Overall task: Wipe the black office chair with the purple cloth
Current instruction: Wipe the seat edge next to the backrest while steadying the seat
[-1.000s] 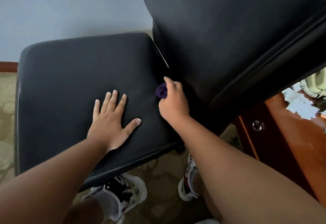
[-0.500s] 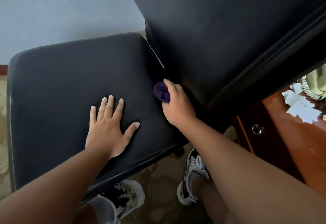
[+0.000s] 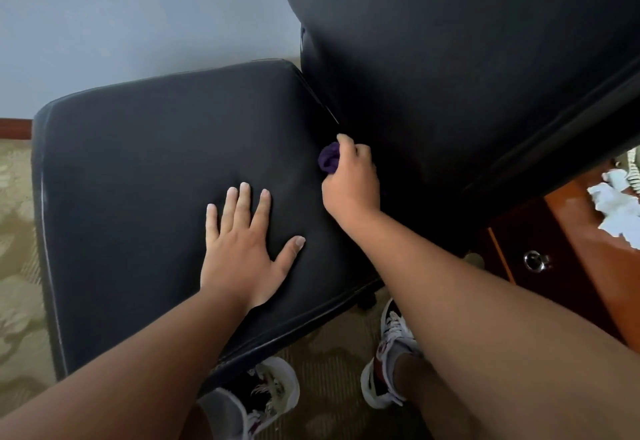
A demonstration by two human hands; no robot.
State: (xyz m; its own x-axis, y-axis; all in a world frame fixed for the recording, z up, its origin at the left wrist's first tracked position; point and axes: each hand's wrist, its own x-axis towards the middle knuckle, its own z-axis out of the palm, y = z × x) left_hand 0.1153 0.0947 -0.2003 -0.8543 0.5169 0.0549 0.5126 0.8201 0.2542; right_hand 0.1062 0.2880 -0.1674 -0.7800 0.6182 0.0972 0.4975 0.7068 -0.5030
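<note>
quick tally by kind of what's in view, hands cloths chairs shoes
hands: 2, left hand and right hand
purple cloth: 1
black office chair: 1
sneakers: 2, left sneaker and right sneaker
total: 6

Left hand (image 3: 242, 249): palm down, fingers straight and spread. Right hand (image 3: 351, 180): farther right, fingers curled round the purple cloth (image 3: 329, 160).

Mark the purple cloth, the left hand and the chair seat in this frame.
purple cloth (image 3: 328, 161): head view, on the exposed bunched fabric.
left hand (image 3: 242, 249): head view, on the back of the hand.
chair seat (image 3: 138, 180): head view, on bare cushion.
</note>
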